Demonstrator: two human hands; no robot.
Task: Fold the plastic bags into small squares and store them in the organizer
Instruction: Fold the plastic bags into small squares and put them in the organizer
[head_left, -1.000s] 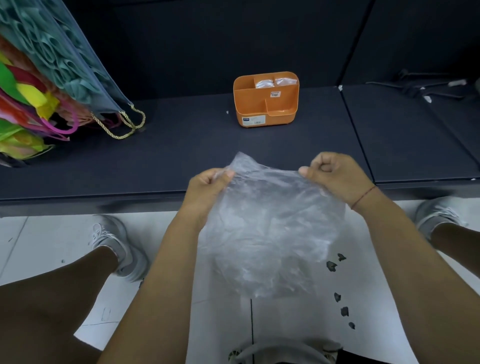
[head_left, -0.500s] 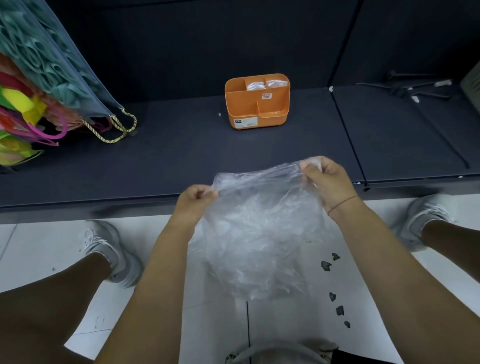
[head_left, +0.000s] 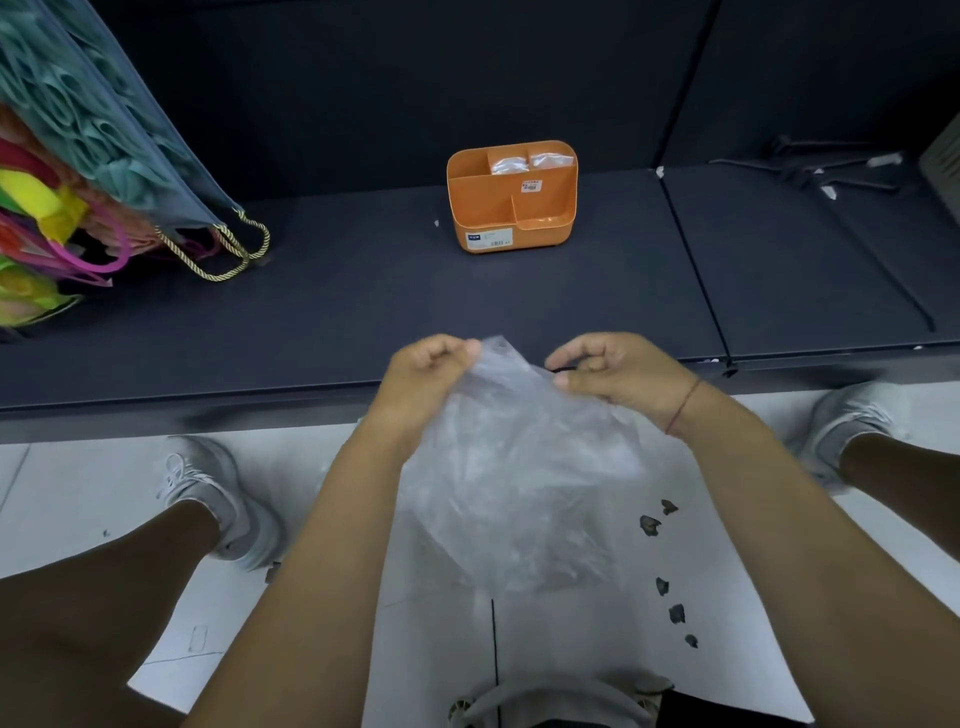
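Pinched top edge of plastic bag (head_left: 519, 467) between curled fingers (head_left: 457, 349) of left hand (head_left: 431, 374) and right hand (head_left: 623, 374). Held it crumpled above floor (head_left: 78, 493), well apart from organizer (head_left: 511, 195) on shelf (head_left: 337, 291). Best drawn taut, then laid flat before folding. Could not discern corners or handles.

head camera looks down, close above hands (head_left: 524, 379).

The organizer (head_left: 511, 218) is sitting toward the back of the shelf (head_left: 337, 312), straight ahead of you, with folded bags (head_left: 506, 165) lying in its rear compartments. Gift bags (head_left: 78, 171) are leaning at the shelf's left end. The plastic bag (head_left: 519, 483) is hanging between your left grip (head_left: 426, 374) and right grip (head_left: 618, 374), before the shelf's front edge.
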